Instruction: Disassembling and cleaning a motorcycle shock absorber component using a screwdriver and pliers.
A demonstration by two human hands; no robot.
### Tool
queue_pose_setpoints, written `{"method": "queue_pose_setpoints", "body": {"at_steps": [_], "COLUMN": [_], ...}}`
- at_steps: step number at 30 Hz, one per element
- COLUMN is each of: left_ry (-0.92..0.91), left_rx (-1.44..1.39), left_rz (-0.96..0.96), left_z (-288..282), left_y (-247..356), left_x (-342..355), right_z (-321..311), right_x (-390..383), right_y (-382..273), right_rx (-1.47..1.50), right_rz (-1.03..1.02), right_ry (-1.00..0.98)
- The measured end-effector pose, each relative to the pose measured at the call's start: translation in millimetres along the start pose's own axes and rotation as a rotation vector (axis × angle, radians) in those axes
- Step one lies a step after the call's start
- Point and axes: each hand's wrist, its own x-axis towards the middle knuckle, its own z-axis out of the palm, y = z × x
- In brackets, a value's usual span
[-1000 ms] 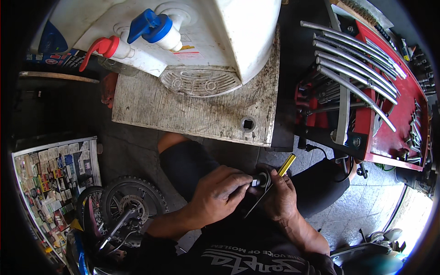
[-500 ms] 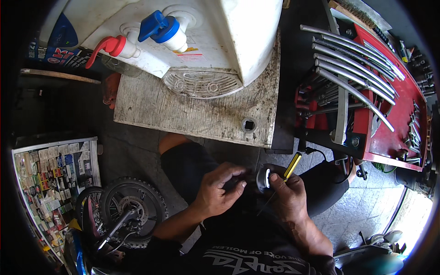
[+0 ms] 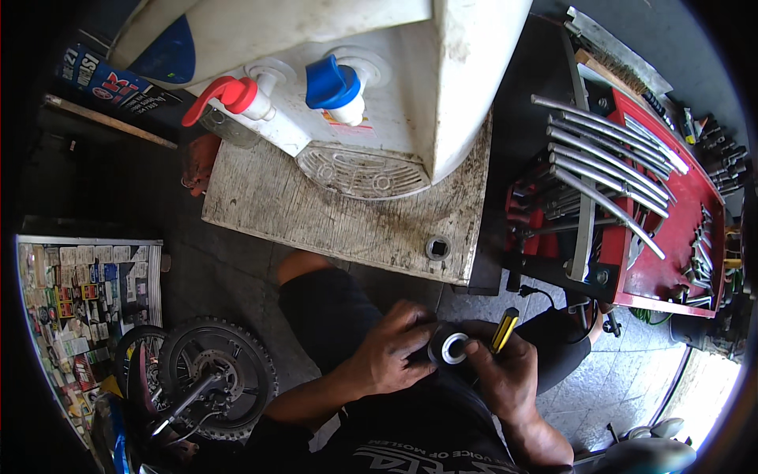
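Note:
Between my hands, above my lap, is a round dark part (image 3: 438, 344) with a pale metal ring around its centre hole. My left hand (image 3: 392, 351) grips it from the left, thumb and fingers at its edge. My right hand (image 3: 508, 375) is closed around a screwdriver (image 3: 504, 332), whose yellow-and-black handle sticks up past the fingers; its shaft is hidden. The right thumb lies against the ring's right side, and the fingers behind the part are hard to see. On the worn wooden stand (image 3: 339, 225) ahead lies a metal socket (image 3: 438, 248) with a square hole.
A white water dispenser (image 3: 466, 87) with red and blue taps stands on the wooden stand. At right, a red tool cabinet (image 3: 671, 261) carries several curved metal bars (image 3: 612, 197). A spoked wheel (image 3: 217, 375) and a sticker-covered display case (image 3: 87, 300) are at left.
My left hand has moved right and closed onto the round part, which now faces up more. The screwdriver has tipped more upright in my right hand. The whole view has shifted slightly.

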Motion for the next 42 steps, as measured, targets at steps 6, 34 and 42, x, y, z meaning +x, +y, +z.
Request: {"method": "queue_pose_setpoints", "body": {"at_steps": [6,34,42], "left_ry": [0.325,0.389,0.545], "left_rx": [-0.283,0.020,0.012], "left_rz": [0.101,0.032,0.009], "left_z": [-27,-32,-23], "left_y": [-10,-26,-10], "left_x": [28,70,44], "right_z": [-8,-12,-11], "right_x": [-3,-6,6], "right_y": [-12,2,-3], "right_rx": [0.458,0.499,0.665], "right_rz": [0.049,0.055,0.005], "right_ry": [0.087,0.047,-0.022]}}
